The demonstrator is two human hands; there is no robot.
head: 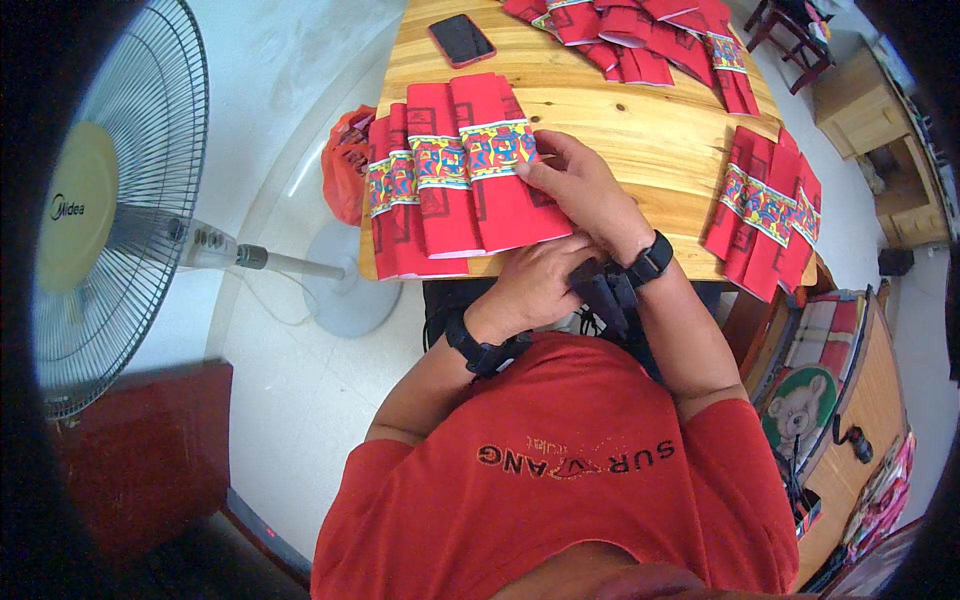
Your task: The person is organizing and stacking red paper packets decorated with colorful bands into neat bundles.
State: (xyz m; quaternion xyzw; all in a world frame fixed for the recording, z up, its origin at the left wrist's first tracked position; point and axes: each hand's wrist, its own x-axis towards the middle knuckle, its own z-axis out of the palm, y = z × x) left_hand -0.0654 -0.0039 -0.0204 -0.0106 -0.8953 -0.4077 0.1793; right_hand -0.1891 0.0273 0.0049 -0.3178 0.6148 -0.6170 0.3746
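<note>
Red folded paper bundles (442, 169) with colourful printed bands overlap in a row at the wooden table's near left edge. My right hand (589, 184) rests at the right side of the foremost bundle (499, 154), its thumb and a finger at the band's end. Below it, by the table's edge, my left hand (540, 277) has bent fingers near the bundle's lower corner; the right forearm and a dark strap partly hide the fingertips. Another group of banded red bundles (761, 210) lies at the table's right edge, and a larger pile (637, 37) lies at the far side.
A phone (462, 40) lies on the wooden table (585, 105). Left of the table, a red plastic bag (345, 176) and a standing fan (112, 202) are in view. At the right are a dark stool (795, 45) and a wooden cabinet (862, 105).
</note>
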